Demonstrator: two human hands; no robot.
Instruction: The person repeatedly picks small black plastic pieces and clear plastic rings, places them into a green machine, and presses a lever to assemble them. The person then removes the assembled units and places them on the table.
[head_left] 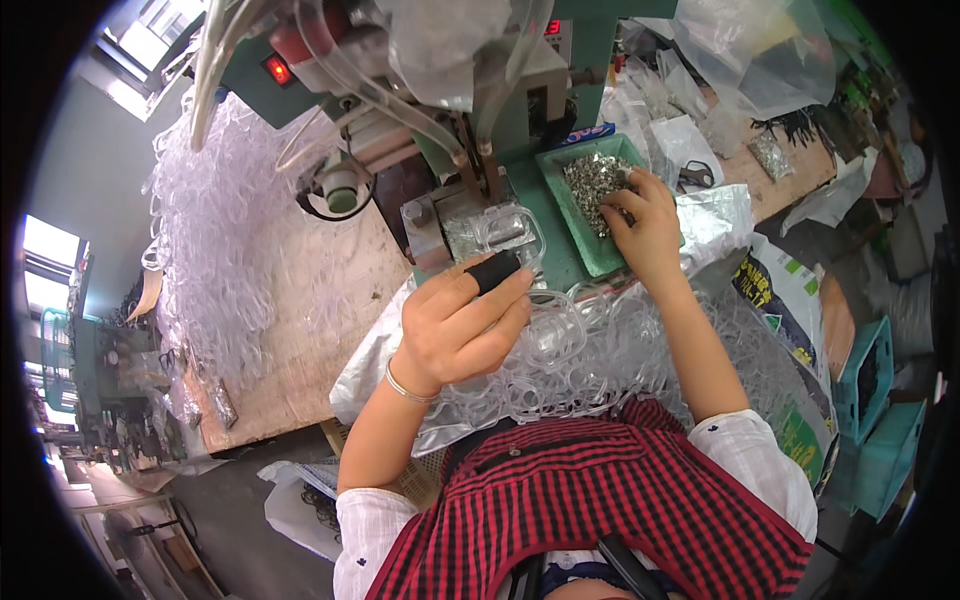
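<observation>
My left hand (465, 322) is closed, with a black cover on one finger. Between its fingertips is a clear plastic loop (541, 236), held at the metal work head of a green bench machine (530, 165). Another clear loop hangs just below those fingertips. My right hand (648, 228) reaches into a green tray (597, 258) on the right, its thumb and fingers curled together at a heap of small shiny metal pieces (592, 185). Whatever its fingertips pinch is too small to make out.
A tall pile of clear plastic loops (215, 250) covers the left of the wooden table (325, 345). More loose loops (620, 345) lie on silvery sheeting before me. Scissors (697, 175) and plastic bags (760, 60) sit at the right. Tubes hang over the machine. Blue crates (885, 440) stand far right.
</observation>
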